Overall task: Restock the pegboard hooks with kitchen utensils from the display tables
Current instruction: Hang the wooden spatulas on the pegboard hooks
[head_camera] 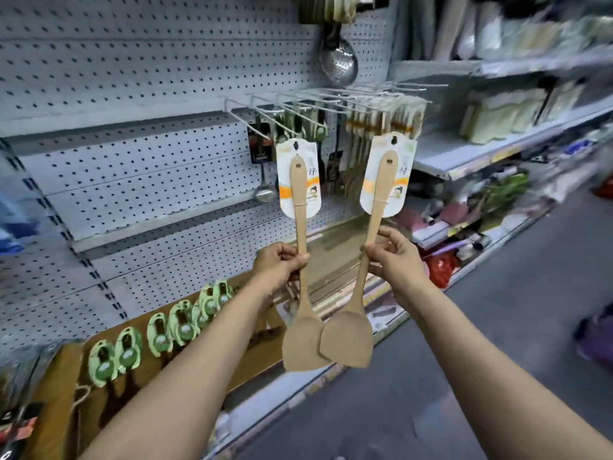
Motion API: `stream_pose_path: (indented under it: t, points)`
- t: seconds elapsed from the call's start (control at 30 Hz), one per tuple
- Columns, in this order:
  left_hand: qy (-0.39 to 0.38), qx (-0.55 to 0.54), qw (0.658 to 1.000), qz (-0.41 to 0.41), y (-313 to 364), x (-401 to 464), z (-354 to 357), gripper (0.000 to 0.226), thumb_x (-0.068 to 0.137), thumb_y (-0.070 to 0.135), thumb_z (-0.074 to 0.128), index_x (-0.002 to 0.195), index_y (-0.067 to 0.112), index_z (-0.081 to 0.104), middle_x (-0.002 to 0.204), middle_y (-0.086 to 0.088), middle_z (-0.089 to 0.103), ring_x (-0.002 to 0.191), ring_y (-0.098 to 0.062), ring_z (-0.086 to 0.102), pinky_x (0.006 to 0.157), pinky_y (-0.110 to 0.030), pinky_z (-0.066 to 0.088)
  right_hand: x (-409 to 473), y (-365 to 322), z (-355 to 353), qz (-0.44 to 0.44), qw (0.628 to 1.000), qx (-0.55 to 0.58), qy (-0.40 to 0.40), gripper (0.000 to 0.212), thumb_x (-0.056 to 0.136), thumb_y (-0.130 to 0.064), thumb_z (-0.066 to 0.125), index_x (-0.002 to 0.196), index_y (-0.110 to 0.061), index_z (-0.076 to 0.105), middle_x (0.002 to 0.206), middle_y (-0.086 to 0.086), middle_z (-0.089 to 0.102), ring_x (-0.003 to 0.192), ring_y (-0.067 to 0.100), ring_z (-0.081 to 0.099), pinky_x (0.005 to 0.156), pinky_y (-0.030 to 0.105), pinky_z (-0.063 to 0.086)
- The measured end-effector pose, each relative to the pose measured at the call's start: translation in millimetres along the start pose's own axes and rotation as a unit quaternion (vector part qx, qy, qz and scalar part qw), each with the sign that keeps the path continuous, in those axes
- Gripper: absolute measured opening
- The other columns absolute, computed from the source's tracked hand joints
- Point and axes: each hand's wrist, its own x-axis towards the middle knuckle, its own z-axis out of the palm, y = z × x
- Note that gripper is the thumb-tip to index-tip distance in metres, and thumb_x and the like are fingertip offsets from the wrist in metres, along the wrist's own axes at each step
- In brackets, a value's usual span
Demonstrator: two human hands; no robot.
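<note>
Two bare forearms nearest, reaching up and away from the bottom edge.

Left hand (pixel 280 262): fingers curled tight round the handle of the left spatula (pixel 302 283), thumb across the front, gripping about midway along the handle. Spatula upright, blade down and near, handle end up and far, white card (pixel 300 179) fixed to the upper handle. Card's hang-hole up by the tip of a hook (pixel 262 131); whether threaded on it, cannot tell.

Right hand (pixel 394 257): fingers and thumb pinching the handle of the right spatula (pixel 361 287) at about mid-length, fingers curled, not spread. Tilted slightly, top leaning right, blade down, its edge overlapping the left blade in front. Own white card (pixel 386 175) at the top, apart from the left card, held up in front of the hanging stock.

Far left: pegboard (pixel 116 94), grey, mostly bare. Below it, near left, a brown table (pixel 63 386) with a row of green-carded utensils (pixel 156 333) lying flat.

Centre, far: a rack of wire hooks jutting from the board, dark-handled utensils (pixel 298 131) hanging on the left ones, a dense bunch of wooden utensils (pixel 381 124) on the right ones. Steel skimmer (pixel 339 61) hanging higher up, small ladle (pixel 264 190) lower.

Right, far: shelves (pixel 497 137) of packaged goods, blurred. Grey floor (pixel 481 343) near right.
</note>
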Motion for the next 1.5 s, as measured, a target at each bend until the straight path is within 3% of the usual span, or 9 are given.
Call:
stream_pose_path:
  t: [0.07, 0.2, 0.33, 0.5, 0.67, 0.77, 0.9, 1.23, 1.5]
  points:
    - [-0.009, -0.001, 1.0, 0.009, 6.3, 31.7, 31.6, 0.019, 0.083, 0.004, 0.074, 0.095, 0.0, 0.06, 0.083, -0.014, 0.064, 0.067, -0.017, 0.062, 0.047, -0.019, 0.051, 37.7, -4.0, -23.9, -0.011, 1.0, -0.001, 0.021, 0.009, 0.097, -0.008, 0.06, 0.096, -0.014, 0.066, 0.075, 0.006, 0.058, 0.069, 0.017, 0.058, 0.06, 0.028, 0.057]
    - [-0.018, -0.016, 1.0, 0.019, 23.9, 102.2, 97.7, 0.017, 0.083, 0.003, 0.073, 0.092, 0.003, 0.058, 0.081, -0.012, 0.061, 0.066, -0.015, 0.061, 0.054, -0.021, 0.056, 120.7, -16.4, -69.8, -0.014, 0.999, -0.017, 0.042, 0.025, 0.096, -0.028, 0.064, 0.074, -0.016, 0.067, 0.063, -0.001, 0.051, 0.057, 0.011, 0.048, 0.053, 0.023, 0.048]
    - [-0.018, -0.016, 1.0, 0.015, 40.8, 164.3, 158.8, 0.017, 0.083, 0.004, 0.074, 0.09, 0.004, 0.058, 0.087, -0.017, 0.063, 0.071, -0.019, 0.064, 0.067, -0.034, 0.06, 198.8, -26.8, -116.2, -0.007, 0.999, -0.043, 0.03, 0.015, 0.095, -0.021, 0.065, 0.086, -0.01, 0.071, 0.063, 0.002, 0.054, 0.048, 0.01, 0.045, 0.043, 0.022, 0.039]
    - [-0.004, 0.008, 1.0, 0.004, 59.4, 220.4, 223.1, 0.016, 0.082, 0.005, 0.075, 0.085, 0.007, 0.059, 0.084, -0.014, 0.065, 0.078, -0.026, 0.065, 0.08, -0.049, 0.057, 291.9, -24.7, -166.4, 0.007, 0.999, -0.029, 0.018, 0.003, 0.091, -0.015, 0.07, 0.093, -0.014, 0.071, 0.089, 0.014, 0.068, 0.077, 0.024, 0.062, 0.067, 0.039, 0.052]
    - [0.045, 0.024, 0.999, 0.004, 65.2, 261.7, 277.8, 0.023, 0.082, 0.005, 0.074, 0.096, -0.006, 0.058, 0.085, -0.013, 0.067, 0.078, -0.024, 0.065, 0.069, -0.035, 0.057, 379.4, -12.5, -198.8, 0.032, 0.998, -0.025, -0.05, 0.028, 0.078, -0.045, 0.077, 0.073, -0.019, 0.07, 0.072, 0.01, 0.062, 0.067, 0.026, 0.056, 0.067, 0.042, 0.05]
    - [0.083, 0.031, 0.996, -0.009, 65.3, 278.6, 308.3, 0.02, 0.082, 0.005, 0.075, 0.091, -0.003, 0.059, 0.079, -0.007, 0.068, 0.076, -0.023, 0.067, 0.078, -0.044, 0.06, 431.0, -6.7, -214.7, 0.049, 0.993, -0.026, -0.106, 0.04, 0.062, -0.058, 0.078, 0.071, -0.019, 0.072, 0.072, 0.01, 0.064, 0.074, 0.03, 0.058, 0.079, 0.055, 0.055]
    - [0.131, 0.021, 0.991, -0.032, 72.7, 289.5, 349.1, 0.02, 0.082, 0.002, 0.074, 0.092, -0.006, 0.059, 0.078, -0.007, 0.07, 0.078, -0.026, 0.066, 0.083, -0.052, 0.058, 483.2, -14.9, -230.1, 0.059, 0.984, -0.042, -0.163, 0.035, 0.075, -0.054, 0.077, 0.074, -0.019, 0.071, 0.072, 0.008, 0.065, 0.072, 0.029, 0.061, 0.08, 0.064, 0.055]
    - [0.214, 0.036, 0.975, -0.048, 78.6, 301.9, 392.6, 0.016, 0.083, 0.0, 0.072, 0.091, -0.003, 0.058, 0.072, -0.002, 0.064, 0.064, -0.016, 0.064, 0.058, -0.025, 0.056, 542.3, -3.2, -218.6, 0.077, 0.975, -0.029, -0.208, 0.031, 0.087, -0.043, 0.073, 0.065, -0.022, 0.069, 0.065, -0.002, 0.065, 0.068, 0.019, 0.058, 0.068, 0.041, 0.052]
    - [0.223, 0.045, 0.973, -0.03, 76.1, 326.3, 389.5, 0.019, 0.083, 0.005, 0.074, 0.09, -0.003, 0.059, 0.075, -0.001, 0.066, 0.07, -0.015, 0.068, 0.067, -0.03, 0.059, 563.2, 9.2, -209.4, 0.049, 0.972, -0.013, -0.23, 0.039, 0.088, -0.047, 0.07, 0.086, -0.007, 0.07, 0.071, 0.003, 0.065, 0.066, 0.019, 0.058, 0.058, 0.034, 0.047]
